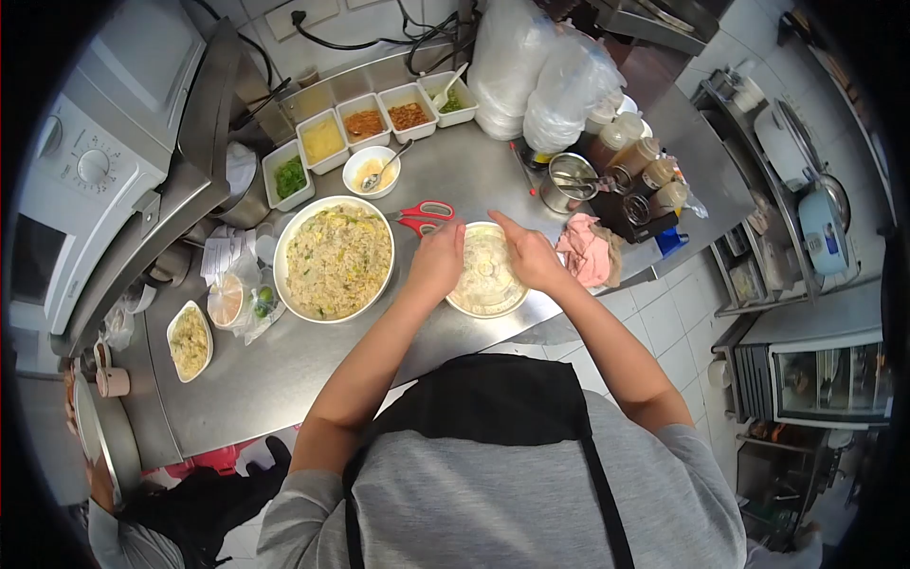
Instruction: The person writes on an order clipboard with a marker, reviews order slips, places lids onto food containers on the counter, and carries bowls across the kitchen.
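A round white bowl under a clear, cloudy lid [488, 275] stands at the counter's front edge, with pale food dimly visible inside. My left hand [438, 261] presses against the rim on its left side, fingers together. On the opposite side my right hand [531, 256] holds the rim, thumb and index finger along the lid's edge. Red-handled scissors [424, 216] lie just beyond my left hand. Left of them is a large white bowl of fried rice [336, 256]. Behind it sits a small white bowl with a spoon [372, 173].
White tubs of toppings [322, 142] line the back. Stacked plastic lids in bags [559, 85], a metal pot [567, 185], sauce bottles [621, 137] and a pink cloth [586, 248] are at right. A smaller rice dish [190, 341] stands left; another person [171, 512] is at lower left.
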The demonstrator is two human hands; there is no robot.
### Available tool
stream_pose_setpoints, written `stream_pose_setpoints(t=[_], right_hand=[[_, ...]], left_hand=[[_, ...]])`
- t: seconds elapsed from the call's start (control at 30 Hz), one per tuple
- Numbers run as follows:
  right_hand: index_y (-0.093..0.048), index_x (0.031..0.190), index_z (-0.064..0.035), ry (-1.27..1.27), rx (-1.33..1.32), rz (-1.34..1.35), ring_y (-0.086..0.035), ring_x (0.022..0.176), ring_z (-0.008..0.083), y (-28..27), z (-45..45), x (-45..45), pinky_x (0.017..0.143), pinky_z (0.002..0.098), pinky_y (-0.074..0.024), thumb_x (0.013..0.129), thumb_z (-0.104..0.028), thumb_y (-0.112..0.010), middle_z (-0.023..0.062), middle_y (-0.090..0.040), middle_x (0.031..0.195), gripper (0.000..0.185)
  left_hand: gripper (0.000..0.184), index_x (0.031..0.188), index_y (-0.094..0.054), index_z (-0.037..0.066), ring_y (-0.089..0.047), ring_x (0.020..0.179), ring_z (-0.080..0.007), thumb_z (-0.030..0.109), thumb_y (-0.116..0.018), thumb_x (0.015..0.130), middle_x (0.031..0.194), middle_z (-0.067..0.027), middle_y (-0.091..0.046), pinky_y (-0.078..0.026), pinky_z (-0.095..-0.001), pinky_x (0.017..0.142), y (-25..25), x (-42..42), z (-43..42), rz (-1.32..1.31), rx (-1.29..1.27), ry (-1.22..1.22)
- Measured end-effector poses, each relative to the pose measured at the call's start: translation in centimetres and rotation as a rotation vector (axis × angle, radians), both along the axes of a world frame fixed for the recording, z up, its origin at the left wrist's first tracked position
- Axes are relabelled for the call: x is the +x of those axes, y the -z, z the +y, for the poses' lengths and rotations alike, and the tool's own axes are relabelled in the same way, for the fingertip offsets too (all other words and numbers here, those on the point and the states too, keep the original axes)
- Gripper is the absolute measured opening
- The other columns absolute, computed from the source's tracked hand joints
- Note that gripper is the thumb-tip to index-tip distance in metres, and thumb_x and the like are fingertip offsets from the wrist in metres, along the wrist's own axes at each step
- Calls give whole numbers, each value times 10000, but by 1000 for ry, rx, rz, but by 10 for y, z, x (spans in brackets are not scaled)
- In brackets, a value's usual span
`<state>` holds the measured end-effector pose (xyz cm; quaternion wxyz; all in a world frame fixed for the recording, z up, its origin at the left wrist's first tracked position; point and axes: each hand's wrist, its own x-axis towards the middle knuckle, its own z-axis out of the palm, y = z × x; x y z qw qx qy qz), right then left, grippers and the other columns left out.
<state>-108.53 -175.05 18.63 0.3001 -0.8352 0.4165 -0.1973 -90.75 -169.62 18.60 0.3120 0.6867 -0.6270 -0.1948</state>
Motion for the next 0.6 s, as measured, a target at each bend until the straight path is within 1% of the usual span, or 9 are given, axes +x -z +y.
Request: stream_pose_setpoints(t=[0.07, 0.13, 0.23, 0.27, 0.33, 0.37, 0.43, 0.5, 0.6], right_hand=[[-407, 1288, -34, 114, 235, -340, -606, 831, 313, 17, 4, -4, 754, 371, -474, 902, -170, -416, 170, -623, 964, 410], [-381, 1305, -12, 300, 486, -891, -581, 967, 267, 51, 4, -1, 860, 336, -438, 963, -297, -359, 159, -598, 1068, 445], [-323, 1333, 39, 380, 446, -773, -314, 1282, 235, 85, 23, -9, 1068, 314, -203, 968, -448, -225, 184, -368, 1356, 616], [-337, 1323, 49, 400, 388, -691, -322, 1282, 247, 85, 36, -15, 1068, 313, -206, 962, -462, -235, 195, -389, 1339, 634], [-426, 1275, 23, 421, 335, -615, -558, 972, 213, 78, 56, -41, 874, 307, -419, 962, -383, -354, 161, -585, 1080, 518], [-541, 1147, 16, 399, 364, -797, -557, 642, 132, 69, 56, -60, 608, 261, -456, 951, -307, -428, 76, -620, 789, 394], [-603, 1000, 18, 486, 329, -659, -473, 481, 93, 52, 43, -122, 473, 244, -406, 940, -268, -465, 25, -549, 606, 323], [-632, 885, 6, 738, 60, -682, -425, 428, 93, 59, 15, -192, 439, 251, -393, 927, -258, -493, 11, -496, 534, 302], [-646, 844, 0, 958, -81, -626, -475, 521, 89, 55, -36, -293, 514, 252, -415, 889, -310, -556, 28, -546, 596, 326]], left_hand=[[374, 1208, -508, 54, -495, 1121, -340, 259, -464, 898, 1214, -200, -515, -334, -500, 963, 1, -8, 8, -236, -369, -5], [452, 1284, -419, 40, -350, 1245, -333, 271, -453, 897, 1348, -168, -376, -225, -542, 1014, -12, -26, 26, -340, -317, 109], [527, 1337, -357, 33, -233, 1328, -335, 309, -443, 897, 1433, -145, -278, -154, -565, 1045, -16, -41, 37, -487, -206, 221], [543, 1345, -347, 33, -211, 1338, -338, 325, -441, 897, 1442, -141, -263, -146, -565, 1047, -14, -41, 35, -534, -160, 245], [582, 1344, -342, 24, -232, 1333, -317, 371, -448, 888, 1438, -112, -286, -121, -558, 1059, -16, -43, 34, -545, -159, 242], [566, 1338, -351, 29, -222, 1337, -319, 365, -446, 892, 1434, -115, -291, -101, -562, 1059, -16, -42, 34, -518, -140, 235], [540, 1328, -363, 33, -202, 1346, -320, 351, -442, 899, 1430, -122, -295, -70, -568, 1057, -20, -53, 28, -438, -106, 156], [518, 1320, -369, 31, -183, 1355, -315, 334, -437, 906, 1428, -131, -293, -47, -573, 1054, -28, -77, 20, -318, -55, 21], [442, 1278, -414, 27, -351, 1258, -305, 284, -434, 919, 1316, -159, -413, -148, -556, 1028, -55, -151, -5, -8, -223, 154]])
